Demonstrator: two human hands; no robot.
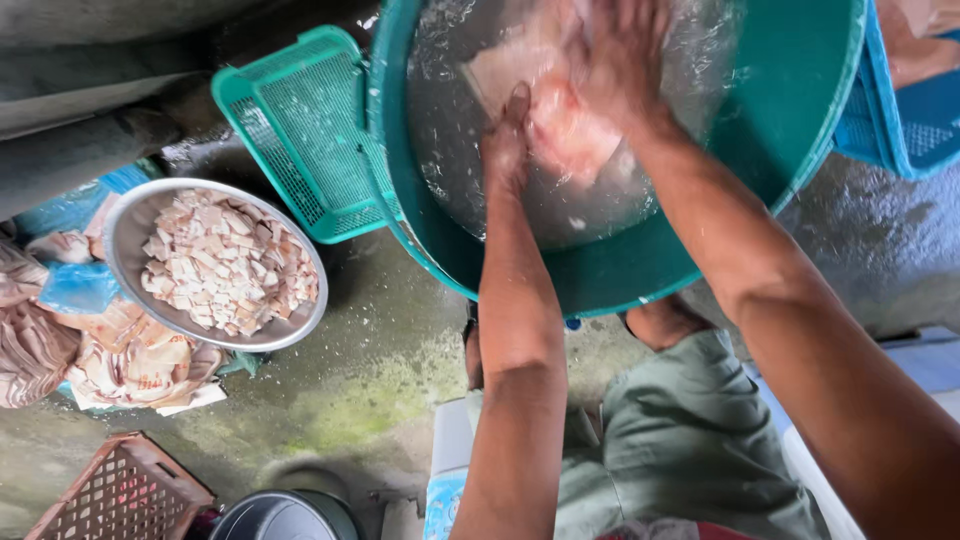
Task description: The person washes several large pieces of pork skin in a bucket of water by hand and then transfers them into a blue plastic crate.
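To my left, on the ground beneath the metal bowl (125,235), lie crumpled plastic bags (125,360), pale with orange-red printing. Blue plastic wrapping (75,287) sits beside them. A blue-and-white packet (443,497), perhaps a pouch, rests near my knee.

Glossy green plastic basin (790,110), shiny metal bowl (122,262), meshed plastic basket (300,120) (matt), rough damp concrete floor (380,340).

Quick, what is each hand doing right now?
Left hand: in the water of the round green plastic basin, touching a pale pink slab of meat; grip cannot be told.
Right hand: open, pressed flat on that slab.
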